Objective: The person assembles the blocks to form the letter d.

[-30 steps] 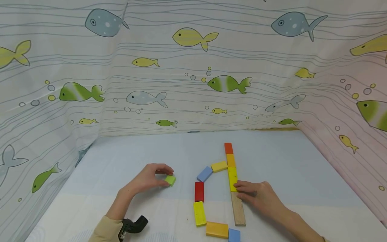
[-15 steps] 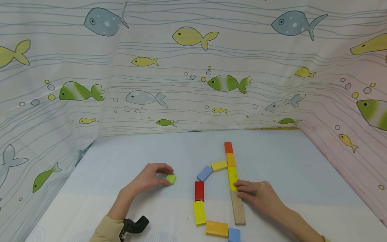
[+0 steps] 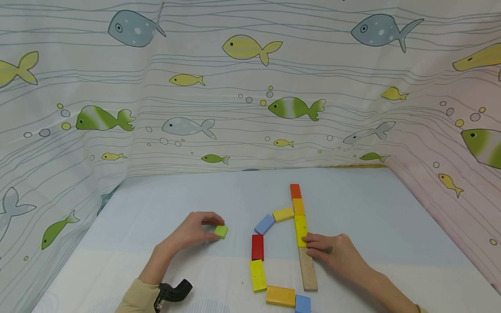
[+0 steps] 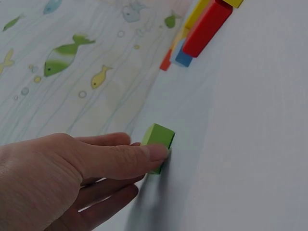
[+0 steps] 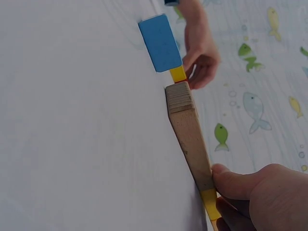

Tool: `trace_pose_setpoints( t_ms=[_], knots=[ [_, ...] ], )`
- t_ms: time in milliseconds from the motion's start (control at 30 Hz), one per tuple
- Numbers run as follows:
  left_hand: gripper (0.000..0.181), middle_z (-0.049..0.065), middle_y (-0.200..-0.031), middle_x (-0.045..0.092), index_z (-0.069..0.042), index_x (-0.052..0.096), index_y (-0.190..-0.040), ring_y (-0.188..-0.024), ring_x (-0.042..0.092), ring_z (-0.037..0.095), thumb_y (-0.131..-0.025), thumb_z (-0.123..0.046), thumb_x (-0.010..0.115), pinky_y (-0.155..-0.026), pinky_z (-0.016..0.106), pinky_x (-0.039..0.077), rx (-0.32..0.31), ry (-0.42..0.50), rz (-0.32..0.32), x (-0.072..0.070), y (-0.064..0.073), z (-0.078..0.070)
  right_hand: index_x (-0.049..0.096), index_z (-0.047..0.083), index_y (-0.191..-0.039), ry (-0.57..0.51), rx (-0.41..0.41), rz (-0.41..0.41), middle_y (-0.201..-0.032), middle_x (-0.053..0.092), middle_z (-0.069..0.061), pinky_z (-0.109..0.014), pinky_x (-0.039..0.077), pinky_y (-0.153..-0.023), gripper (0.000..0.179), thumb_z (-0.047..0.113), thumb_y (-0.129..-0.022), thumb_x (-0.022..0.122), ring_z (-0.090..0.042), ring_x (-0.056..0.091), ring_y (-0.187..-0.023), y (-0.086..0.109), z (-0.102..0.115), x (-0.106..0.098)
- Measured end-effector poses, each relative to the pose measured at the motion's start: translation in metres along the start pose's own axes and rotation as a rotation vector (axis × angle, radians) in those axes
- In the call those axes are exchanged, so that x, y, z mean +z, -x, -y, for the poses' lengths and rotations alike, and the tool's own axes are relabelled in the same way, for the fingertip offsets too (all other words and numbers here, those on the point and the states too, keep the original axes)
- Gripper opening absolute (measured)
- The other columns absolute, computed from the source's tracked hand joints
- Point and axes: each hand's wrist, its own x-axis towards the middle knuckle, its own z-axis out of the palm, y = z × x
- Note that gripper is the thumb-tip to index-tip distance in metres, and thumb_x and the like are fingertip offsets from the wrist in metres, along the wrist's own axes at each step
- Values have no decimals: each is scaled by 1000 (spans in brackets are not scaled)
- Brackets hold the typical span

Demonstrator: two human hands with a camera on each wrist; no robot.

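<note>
My left hand pinches a small light green block between thumb and fingers, left of the other blocks. In the left wrist view the thumb covers part of this green block. My right hand touches the right side of a straight row, where a yellow block meets a long bare-wood block. In the right wrist view the thumb lies against the wooden block, with the other fingers partly hidden beside the yellow one.
An orange-yellow block and an orange-red block top the row. Curving left from it are pale yellow, blue, red, yellow, orange and another blue block. A fish-print curtain stands behind.
The green block has shifted very slightly between the left fingers. The right hand and the laid-out blocks have stayed in place.
</note>
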Motion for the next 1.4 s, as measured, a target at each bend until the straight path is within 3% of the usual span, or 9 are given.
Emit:
trace_pose_setpoints(
  t_ms=[300, 467, 567, 700, 1000, 1133, 1400],
  knots=[
    [35, -8, -108, 72, -19, 71, -112, -105, 67, 19, -80, -18, 84, -95, 45, 54, 9, -18, -55, 0, 0, -3, 81, 16, -100, 10, 7, 3, -111, 75, 7, -36, 59, -86, 19, 19, -81, 82, -17, 70, -108, -1, 1, 0],
    [35, -5, -110, 73, -17, 71, -113, -105, 68, 20, -81, -20, 84, -94, 46, 55, 53, -12, -81, 4, -1, -5, 81, 16, -100, 7, 5, 4, -111, 75, 6, -37, 59, -86, 19, 18, -81, 82, -18, 70, -108, 0, 2, -1],
    [35, -5, -110, 73, -17, 70, -114, -103, 68, 18, -82, -22, 83, -92, 45, 56, 86, 6, -92, 9, -2, -14, 81, 16, -100, 3, 8, 7, -111, 75, 6, -37, 59, -86, 19, 19, -81, 82, -18, 70, -108, 0, 1, -1],
    [38, -6, -109, 72, -14, 69, -118, -101, 67, 15, -83, -23, 82, -92, 46, 57, 131, 20, -85, 19, -2, -38, 81, 16, -100, 5, 8, 7, -111, 75, 6, -36, 59, -86, 19, 20, -82, 82, -18, 70, -108, 0, 0, 0],
    [34, -12, -110, 70, -16, 68, -118, -98, 64, 13, -87, -23, 80, -95, 36, 56, 262, 47, 48, 55, 2, -94, 82, 16, -99, 19, 6, 6, -111, 75, 6, -38, 60, -85, 19, 19, -81, 82, -17, 70, -107, -1, 0, 0],
    [34, -11, -112, 70, -15, 68, -118, -97, 64, 8, -88, -26, 78, -94, 29, 55, 295, 49, 109, 72, 3, -106, 82, 16, -100, 23, 12, 13, -111, 75, 7, -38, 60, -86, 19, 19, -81, 82, -17, 70, -107, -1, 1, -1],
    [30, -11, -108, 69, -16, 68, -117, -98, 60, -2, -91, -29, 75, -87, 14, 51, 433, 3, 226, 105, 7, -122, 82, 17, -99, 10, 2, -1, -110, 75, 7, -31, 59, -87, 18, 19, -81, 82, -16, 71, -107, 0, 2, -1]
  ],
)
